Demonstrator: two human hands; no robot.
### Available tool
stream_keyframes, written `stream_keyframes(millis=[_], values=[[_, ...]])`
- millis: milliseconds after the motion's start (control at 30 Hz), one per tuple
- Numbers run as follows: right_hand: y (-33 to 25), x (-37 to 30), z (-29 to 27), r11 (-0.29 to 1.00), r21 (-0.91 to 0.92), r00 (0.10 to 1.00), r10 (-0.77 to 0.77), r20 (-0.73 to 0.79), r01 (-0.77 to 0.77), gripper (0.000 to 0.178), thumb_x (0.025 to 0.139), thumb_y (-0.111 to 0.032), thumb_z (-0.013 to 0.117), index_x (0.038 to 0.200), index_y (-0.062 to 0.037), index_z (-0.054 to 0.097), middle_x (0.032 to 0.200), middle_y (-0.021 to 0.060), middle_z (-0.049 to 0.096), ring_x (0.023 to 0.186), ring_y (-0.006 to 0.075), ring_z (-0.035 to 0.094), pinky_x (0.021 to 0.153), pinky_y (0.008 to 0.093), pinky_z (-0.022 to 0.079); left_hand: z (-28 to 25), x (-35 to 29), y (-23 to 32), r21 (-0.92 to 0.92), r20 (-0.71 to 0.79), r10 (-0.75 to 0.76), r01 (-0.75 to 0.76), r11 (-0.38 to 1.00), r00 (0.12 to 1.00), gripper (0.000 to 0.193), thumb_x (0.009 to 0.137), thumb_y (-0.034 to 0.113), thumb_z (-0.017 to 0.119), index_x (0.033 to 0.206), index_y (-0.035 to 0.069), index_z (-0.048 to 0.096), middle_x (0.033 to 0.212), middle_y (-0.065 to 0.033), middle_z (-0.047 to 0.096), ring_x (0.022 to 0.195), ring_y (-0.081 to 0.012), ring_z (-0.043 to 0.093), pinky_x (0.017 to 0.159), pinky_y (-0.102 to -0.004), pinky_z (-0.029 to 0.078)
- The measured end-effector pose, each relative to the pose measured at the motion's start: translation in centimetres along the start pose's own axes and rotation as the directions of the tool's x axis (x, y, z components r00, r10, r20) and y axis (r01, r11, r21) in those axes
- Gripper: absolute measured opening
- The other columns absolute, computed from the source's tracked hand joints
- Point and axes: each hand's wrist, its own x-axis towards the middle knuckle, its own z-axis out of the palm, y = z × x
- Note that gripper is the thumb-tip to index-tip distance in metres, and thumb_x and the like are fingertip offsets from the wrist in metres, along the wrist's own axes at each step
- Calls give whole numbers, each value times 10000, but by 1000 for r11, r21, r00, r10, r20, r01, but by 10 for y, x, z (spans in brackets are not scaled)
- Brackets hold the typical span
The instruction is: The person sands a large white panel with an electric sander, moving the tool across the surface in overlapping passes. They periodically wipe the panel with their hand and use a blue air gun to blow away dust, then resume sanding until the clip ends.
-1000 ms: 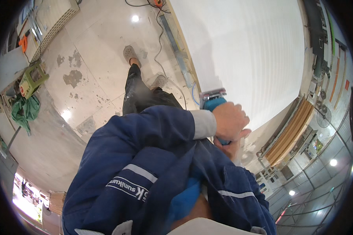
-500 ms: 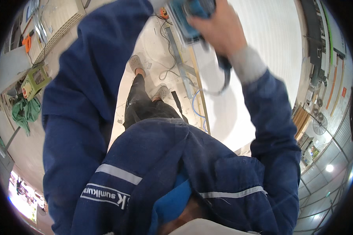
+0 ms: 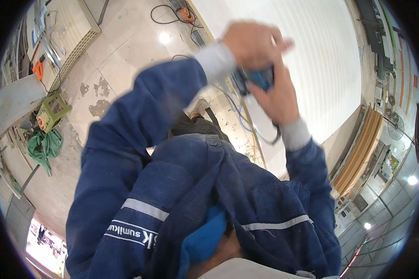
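A blue handheld power sander [image 3: 261, 78] with a dark cord is in my right hand [image 3: 283, 97], the thumb along its near side and the fingers up its far side. It is over the left edge of a large white panel [image 3: 316, 42]. My left hand [image 3: 249, 44] reaches across just above the sander, close to the right hand's fingertips. Motion smears the left fingers, and I cannot tell whether they touch the tool or the other hand. The sander's underside is hidden.
Cords and an orange-and-black device [image 3: 187, 15] lie by the panel's far left edge. A blue hose [image 3: 242, 122] hangs near its left side. At the left are a cream bench [image 3: 74, 35], an orange-handled saw [image 3: 38, 69], a green plastic stand [image 3: 55, 111] and green cloth [image 3: 44, 146].
My right hand and the sander have come nearer to me. My left hand has swung right, from the top edge of view to above the sander. My body has shifted over the floor.
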Motion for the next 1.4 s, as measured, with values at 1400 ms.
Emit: stream_keyframes(millis=[1400], values=[[-64,196,-25,943,323,966,158,-206,-85,1016,867,-248,750,1626,29,135,1410,388,541,1206,553,615,1059,552,488,-150,204,-14,528,216,-243,96,844,946,766,1027,714,366,1164,81,775,1219,-178,751,1187,-365,681,1062,-468,491]])
